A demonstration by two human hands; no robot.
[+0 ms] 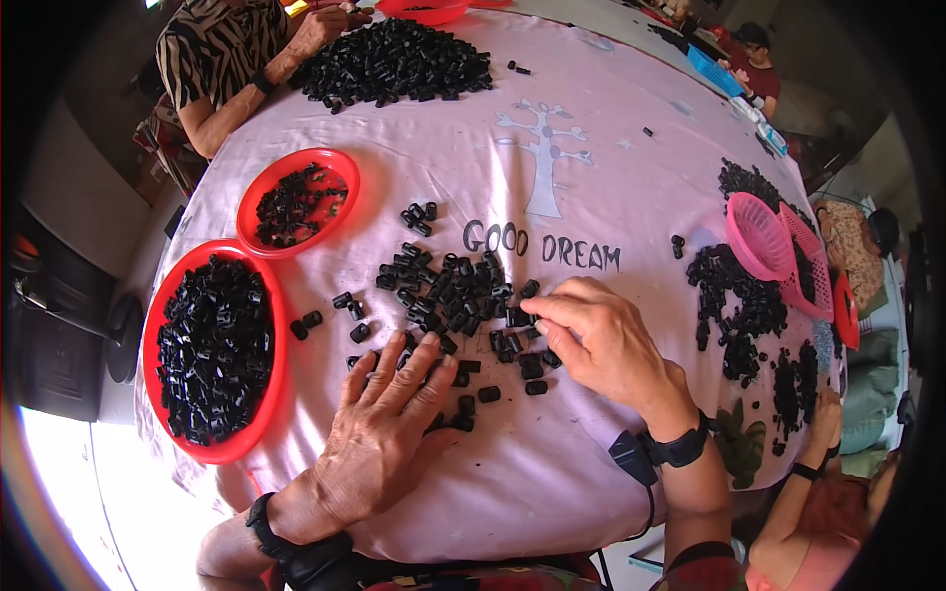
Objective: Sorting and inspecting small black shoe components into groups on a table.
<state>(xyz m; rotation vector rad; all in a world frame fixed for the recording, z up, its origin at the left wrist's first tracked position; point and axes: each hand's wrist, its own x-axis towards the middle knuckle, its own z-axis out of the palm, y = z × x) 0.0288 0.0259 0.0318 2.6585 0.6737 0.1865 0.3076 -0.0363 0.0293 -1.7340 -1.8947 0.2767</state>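
A loose pile of small black cylinder-shaped plastic pieces (458, 291) lies on the pink cloth in front of me. My left hand (379, 428) rests flat with its fingers spread over the pile's near-left edge, covering a few pieces. At the pile's right side, my right hand (611, 345) has thumb and forefinger pinched at a small black plastic piece (517, 317). Several more pieces lie just under and beside that hand. To the left stands a red oval basin (280, 335) heaped with similar black pieces. Behind it is a red round plate (347, 182) holding smaller black bits.
A large black heap (394, 64) lies at the far left by a co-worker's arm (222, 123). Toward the right are more black piles (729, 286), a pink basket (754, 236) and another person's hand (826, 419). Someone sits at the far right near a blue basket (713, 71).
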